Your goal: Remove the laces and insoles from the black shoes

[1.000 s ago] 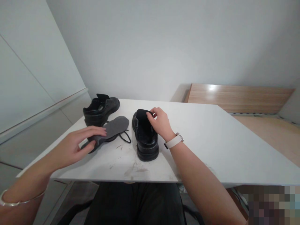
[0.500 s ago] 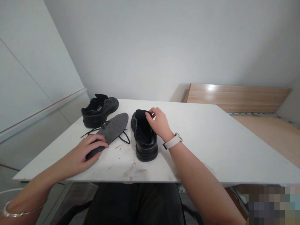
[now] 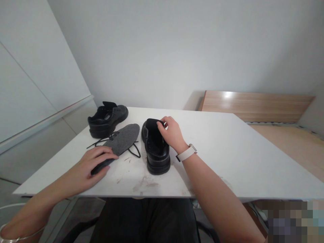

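A grey insole (image 3: 126,138) lies at a slant on the left of the table, over a black shoelace (image 3: 135,151). My left hand (image 3: 97,165) is closed around its near end, thumb on one side and fingers across the top. To its right a black shoe (image 3: 158,162) stands upright, heel toward me, its opening unlaced and dark inside. My right hand (image 3: 172,133) pinches the right edge of that shoe's opening, close by the raised tongue. Behind the insole stands the other black shoe (image 3: 101,126), its tongue lifted.
The white table (image 3: 215,162) has brown smudges near its front edge. A white cabinet (image 3: 37,67) borders it on the left and a wall rises behind. At the right is a wooden bed frame (image 3: 253,104).
The insole's far end has dropped slightly toward the table, with my left hand still on it. My right hand and both shoes have stayed in place.
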`<state>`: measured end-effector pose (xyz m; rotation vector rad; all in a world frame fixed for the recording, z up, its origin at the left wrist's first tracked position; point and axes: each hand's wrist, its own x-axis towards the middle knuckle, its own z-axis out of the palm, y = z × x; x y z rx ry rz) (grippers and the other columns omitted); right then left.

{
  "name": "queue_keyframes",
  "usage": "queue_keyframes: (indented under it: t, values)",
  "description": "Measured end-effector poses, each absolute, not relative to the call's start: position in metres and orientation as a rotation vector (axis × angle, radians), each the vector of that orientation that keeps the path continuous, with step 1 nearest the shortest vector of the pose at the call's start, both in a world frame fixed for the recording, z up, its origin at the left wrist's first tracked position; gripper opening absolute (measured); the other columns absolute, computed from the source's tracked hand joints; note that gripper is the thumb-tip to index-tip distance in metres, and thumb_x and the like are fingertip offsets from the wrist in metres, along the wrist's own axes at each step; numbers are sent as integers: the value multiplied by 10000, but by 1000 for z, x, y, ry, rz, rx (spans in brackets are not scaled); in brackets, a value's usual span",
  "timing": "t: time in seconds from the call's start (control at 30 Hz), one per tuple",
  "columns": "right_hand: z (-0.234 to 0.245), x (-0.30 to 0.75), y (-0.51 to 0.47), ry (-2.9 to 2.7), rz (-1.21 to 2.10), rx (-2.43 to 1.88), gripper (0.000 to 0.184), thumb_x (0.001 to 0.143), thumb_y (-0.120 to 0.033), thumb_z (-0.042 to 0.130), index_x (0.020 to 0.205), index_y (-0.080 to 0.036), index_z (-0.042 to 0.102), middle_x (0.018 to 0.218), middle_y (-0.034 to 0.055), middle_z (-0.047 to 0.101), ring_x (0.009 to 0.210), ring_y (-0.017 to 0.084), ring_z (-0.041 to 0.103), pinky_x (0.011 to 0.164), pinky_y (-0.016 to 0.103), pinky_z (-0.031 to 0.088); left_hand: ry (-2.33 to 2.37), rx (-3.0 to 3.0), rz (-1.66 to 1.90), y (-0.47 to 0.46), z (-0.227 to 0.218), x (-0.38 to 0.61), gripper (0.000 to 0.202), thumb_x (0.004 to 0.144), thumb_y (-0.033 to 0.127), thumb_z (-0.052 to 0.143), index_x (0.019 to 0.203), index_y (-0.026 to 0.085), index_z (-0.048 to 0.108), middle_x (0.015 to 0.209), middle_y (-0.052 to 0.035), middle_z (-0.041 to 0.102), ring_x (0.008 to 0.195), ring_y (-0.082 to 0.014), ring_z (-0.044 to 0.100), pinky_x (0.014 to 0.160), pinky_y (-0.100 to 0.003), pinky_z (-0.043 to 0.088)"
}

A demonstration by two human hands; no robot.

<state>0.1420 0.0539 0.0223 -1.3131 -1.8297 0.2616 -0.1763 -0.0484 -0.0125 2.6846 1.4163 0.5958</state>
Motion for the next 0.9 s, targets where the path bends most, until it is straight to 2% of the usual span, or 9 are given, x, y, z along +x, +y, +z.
queue_keyframes:
  t: [0.13,0.23,0.33,0.43,0.53,0.63,0.77,0.83,0.9]
  values:
    - [24,142,53,-1837,260,-1316,130,931,-280,561,835,-200,597,855,13,583,810,162,555,783,284,443,1487,2697,832,-61,-3,-154,291,912,319,585,1190,276,660,1281,-84,588,1248,-317,531,1099,-511,422]
    - [24,142,52,-1835,248,-1314,135,929,-281,563,825,-199,590,848,12,577,795,161,547,767,283,435,1442,2620,923,-77,4,-122,313,946,292,559,1254,290,609,1382,-79,508,1303,-303,504,1117,-483,440]
    - [24,142,51,-1816,235,-1305,143,924,-281,567,805,-201,579,832,8,569,777,161,539,752,285,426,1318,2559,934,-91,5,-82,442,956,287,561,1390,321,485,1490,-103,382,1364,-301,466,1113,-469,474]
    - [23,141,50,-1784,221,-1281,157,912,-278,572,774,-204,566,811,7,563,769,163,535,744,289,423,1228,2485,940,-95,1,-46,595,937,327,622,1473,335,365,1568,-137,267,1439,-337,383,1141,-530,449]
    - [22,139,49,-1736,219,-1234,178,892,-272,573,729,-208,540,775,4,550,758,165,529,747,299,423,1272,2392,1013,-91,-4,-23,655,915,369,666,1480,318,338,1588,-165,223,1470,-366,332,1147,-578,427]
    - [18,135,47,-1639,274,-1165,170,862,-276,573,713,-211,525,756,0,543,744,165,522,726,303,431,1375,2304,1136,-82,-7,-10,586,883,392,708,1391,269,441,1575,-179,238,1456,-382,355,1131,-585,440]
    - [14,129,46,-1481,388,-1075,140,827,-307,601,742,-208,548,776,9,588,754,172,533,690,308,446,1506,2197,1257,-69,-3,-3,485,772,369,818,1170,236,574,1551,-165,319,1369,-380,478,1083,-569,491]
    - [15,128,45,-1434,397,-1023,136,826,-310,616,759,-206,561,804,17,612,785,176,552,695,310,455,1492,2202,1281,-65,2,-3,336,766,331,813,1010,223,610,1569,-152,330,1340,-369,515,1074,-551,502]
    - [19,129,43,-1405,376,-950,133,838,-304,627,770,-206,569,833,21,622,806,175,568,703,312,464,1434,2238,1332,-62,9,-6,200,800,284,763,842,208,582,1574,-147,362,1351,-351,514,1090,-527,489]
